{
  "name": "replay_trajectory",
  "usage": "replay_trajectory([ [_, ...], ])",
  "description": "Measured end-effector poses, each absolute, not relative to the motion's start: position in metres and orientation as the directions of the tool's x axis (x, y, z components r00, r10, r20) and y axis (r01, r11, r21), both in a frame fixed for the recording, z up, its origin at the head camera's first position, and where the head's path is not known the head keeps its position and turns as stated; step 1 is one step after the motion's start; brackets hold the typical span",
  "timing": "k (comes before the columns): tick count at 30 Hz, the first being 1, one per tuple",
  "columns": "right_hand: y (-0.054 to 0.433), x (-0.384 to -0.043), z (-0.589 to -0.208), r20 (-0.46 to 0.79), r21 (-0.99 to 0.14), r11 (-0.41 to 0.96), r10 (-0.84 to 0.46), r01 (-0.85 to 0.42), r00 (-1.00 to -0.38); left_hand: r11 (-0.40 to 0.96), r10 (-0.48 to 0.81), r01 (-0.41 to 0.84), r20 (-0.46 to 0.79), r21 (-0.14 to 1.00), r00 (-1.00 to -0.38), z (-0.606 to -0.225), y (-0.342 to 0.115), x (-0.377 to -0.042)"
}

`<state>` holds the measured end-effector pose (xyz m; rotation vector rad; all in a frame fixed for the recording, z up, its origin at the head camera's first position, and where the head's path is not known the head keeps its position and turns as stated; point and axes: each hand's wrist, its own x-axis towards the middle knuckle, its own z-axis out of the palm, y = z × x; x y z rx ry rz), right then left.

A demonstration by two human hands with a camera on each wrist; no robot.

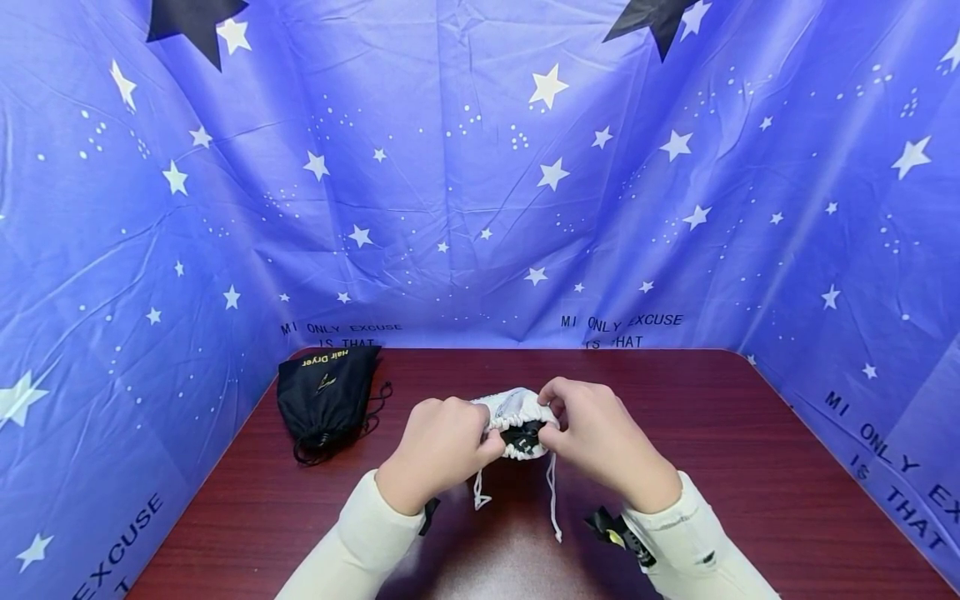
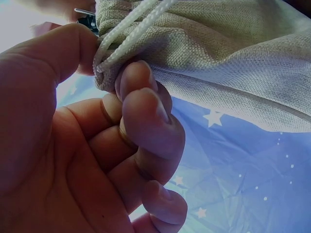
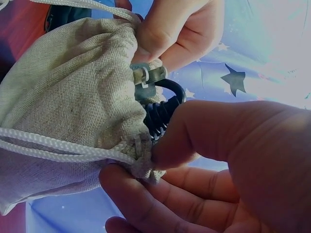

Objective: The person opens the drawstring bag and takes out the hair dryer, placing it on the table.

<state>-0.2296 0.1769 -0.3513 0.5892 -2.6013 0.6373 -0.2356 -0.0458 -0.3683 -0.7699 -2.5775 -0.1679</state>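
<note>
A light cloth drawstring bag [image 1: 517,405] is between both hands, its gathered mouth spread apart. Inside the mouth shows a black cable with a ribbed sleeve [image 3: 160,115] and a metal-pronged plug [image 3: 148,77]; the rest of that item is hidden in the bag. My left hand [image 1: 446,446] pinches the left end of the mouth between thumb and curled fingers, close to the white cord [image 2: 131,29]. At the opposite end, my right hand [image 1: 607,437] pinches the rim near its own cord. Both cords [image 1: 553,500] dangle below the bag.
A black drawstring pouch [image 1: 330,396] with yellow "Hair Dryer" lettering lies at the table's back left. The dark red wooden table [image 1: 750,483] is enclosed by blue star-printed cloth [image 1: 450,217] at the back and sides.
</note>
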Motion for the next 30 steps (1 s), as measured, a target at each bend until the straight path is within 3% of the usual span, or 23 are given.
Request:
replay_trajectory([
  [30, 0.1774, -0.2271, -0.3485, 0.441, -0.355, 0.813, -0.289, -0.461, -0.850, 0.844, 0.483, 0.537, 0.441, -0.004, -0.756, -0.3677, -0.0467, -0.2359],
])
